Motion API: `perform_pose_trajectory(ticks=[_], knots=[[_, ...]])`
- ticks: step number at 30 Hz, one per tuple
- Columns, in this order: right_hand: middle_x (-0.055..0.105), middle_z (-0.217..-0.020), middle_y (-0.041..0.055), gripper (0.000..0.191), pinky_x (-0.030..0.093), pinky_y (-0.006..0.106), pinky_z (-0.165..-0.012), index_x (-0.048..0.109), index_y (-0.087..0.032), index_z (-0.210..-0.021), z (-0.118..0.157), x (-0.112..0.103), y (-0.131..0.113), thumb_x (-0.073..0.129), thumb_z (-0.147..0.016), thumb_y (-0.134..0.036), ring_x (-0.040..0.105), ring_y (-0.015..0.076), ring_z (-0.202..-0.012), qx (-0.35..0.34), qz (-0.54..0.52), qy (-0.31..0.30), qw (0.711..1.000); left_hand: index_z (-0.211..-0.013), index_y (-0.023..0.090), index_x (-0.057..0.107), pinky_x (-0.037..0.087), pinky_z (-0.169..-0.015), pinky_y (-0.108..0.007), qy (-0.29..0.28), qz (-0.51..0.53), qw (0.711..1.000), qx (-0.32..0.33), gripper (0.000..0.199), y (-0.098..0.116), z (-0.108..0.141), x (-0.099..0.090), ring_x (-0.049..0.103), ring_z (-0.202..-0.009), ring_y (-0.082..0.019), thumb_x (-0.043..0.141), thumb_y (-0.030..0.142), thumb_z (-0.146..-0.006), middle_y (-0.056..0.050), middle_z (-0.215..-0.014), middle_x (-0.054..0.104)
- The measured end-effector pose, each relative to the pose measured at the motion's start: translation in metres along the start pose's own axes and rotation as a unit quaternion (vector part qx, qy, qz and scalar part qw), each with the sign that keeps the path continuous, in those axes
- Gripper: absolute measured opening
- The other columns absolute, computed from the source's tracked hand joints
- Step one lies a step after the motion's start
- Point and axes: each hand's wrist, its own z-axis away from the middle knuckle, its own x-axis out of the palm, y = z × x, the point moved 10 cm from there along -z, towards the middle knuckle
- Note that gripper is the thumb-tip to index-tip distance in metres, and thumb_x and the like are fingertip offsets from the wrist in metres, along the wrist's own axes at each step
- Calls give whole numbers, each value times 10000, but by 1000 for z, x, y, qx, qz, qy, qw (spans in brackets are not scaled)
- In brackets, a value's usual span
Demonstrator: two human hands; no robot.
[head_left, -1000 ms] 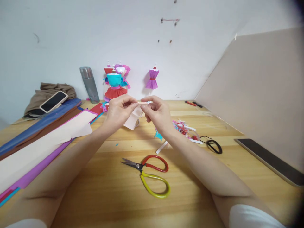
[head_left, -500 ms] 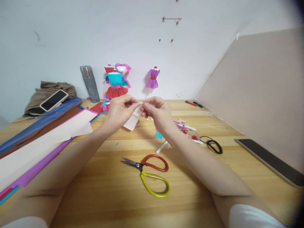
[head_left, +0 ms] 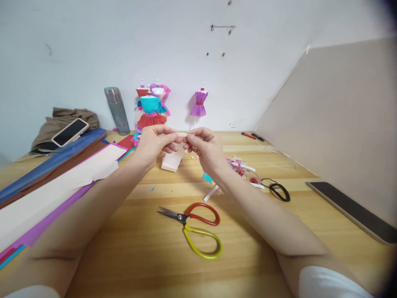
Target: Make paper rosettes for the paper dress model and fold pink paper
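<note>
My left hand [head_left: 155, 145] and my right hand [head_left: 203, 147] are raised over the middle of the table, thumbs facing each other. Both pinch the top edge of a pale pink piece of paper [head_left: 173, 160], which hangs down between them with its lower end folded. A short stretch of that edge shows between my fingertips. Below my hands, scissors [head_left: 181, 217] with one red and one yellow handle lie on the wood, blades a little apart. Close to my right wrist are a blue paper scrap [head_left: 206, 178] and a white strip [head_left: 211, 193].
Small dress forms in coloured paper dresses [head_left: 151, 107] stand at the wall, one purple [head_left: 199, 103] apart. Long paper sheets [head_left: 62, 186], a phone [head_left: 70, 132] and a bottle [head_left: 117, 111] are left. Paper scraps [head_left: 240, 167], a black hair tie [head_left: 279, 192] and a dark tablet-like slab [head_left: 350, 211] are right.
My left hand has shifted slightly left, so my fingertips are a little farther apart along the paper's edge. The hanging paper has swung straighter. The scissors have not moved.
</note>
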Motion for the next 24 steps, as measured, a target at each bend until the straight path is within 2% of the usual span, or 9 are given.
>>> perform_pose_trajectory(ticks=[4, 9, 16, 20, 24], knots=[[703, -638, -39, 311, 447, 213, -527, 625, -206, -718, 0, -1, 1, 859, -563, -338, 602, 86, -532, 12, -19, 12, 1000, -724, 122, 656, 484, -493, -198, 1, 14, 1000, 0, 171, -2, 0, 1, 637, -505, -100, 774, 207, -636, -44, -680, 738], [692, -648, -36, 291, 462, 219, -543, 618, -203, -728, 0, 0, -3, 843, -582, -317, 600, 84, -541, 4, -24, 10, 1000, -764, 131, 669, 525, -543, -224, 18, -10, 999, 42, 223, 4, -1, -4, 664, -550, -120, 799, 250, -628, -50, -707, 746], [693, -658, -41, 286, 464, 196, -524, 620, -204, -739, -1, -2, -3, 849, -598, -300, 598, 73, -537, 10, -53, 3, 999, -1048, 95, 675, 564, -595, -246, -41, 14, 998, 50, 491, 5, 0, 7, 710, -617, -144, 831, 189, -592, -52, -787, 761], [688, -638, -42, 272, 466, 171, -506, 623, -196, -727, -2, 0, 5, 854, -606, -272, 594, 63, -528, 47, -91, -10, 995, -1012, 80, 683, 571, -588, -254, -55, -2, 997, 49, 408, 5, 1, 11, 697, -586, -143, 808, 190, -640, -62, -742, 763], [668, -620, -57, 257, 475, 155, -494, 602, -201, -714, -2, 0, 11, 839, -618, -221, 588, 57, -518, 86, -113, 1, 990, -987, 87, 692, 552, -529, -243, -24, -33, 998, 54, 283, 7, 1, 5, 675, -528, -138, 746, 188, -728, -59, -702, 752]])
